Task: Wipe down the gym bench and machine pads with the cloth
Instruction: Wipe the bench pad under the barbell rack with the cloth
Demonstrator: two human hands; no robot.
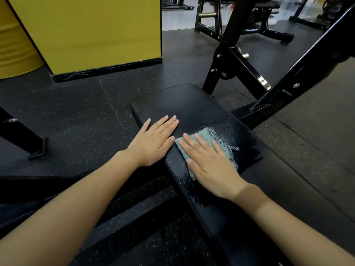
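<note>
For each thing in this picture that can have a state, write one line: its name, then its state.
bench pad: partly wet, streaked near the cloth
cloth: spread flat under the right hand
right hand: flat, pressing the cloth
left hand: flat on the pad, bare

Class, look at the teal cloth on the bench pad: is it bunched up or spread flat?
Spread flat: the cloth lies on the bench pad under the right hand's open palm.

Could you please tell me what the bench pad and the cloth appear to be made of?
Bench pad: seemingly black vinyl or faux leather, judging by its grained, slightly glossy surface with wet streaks. Cloth: teal knitted or woven fabric, perhaps microfibre, showing ribbed texture and a grey mesh-like edge.
</note>
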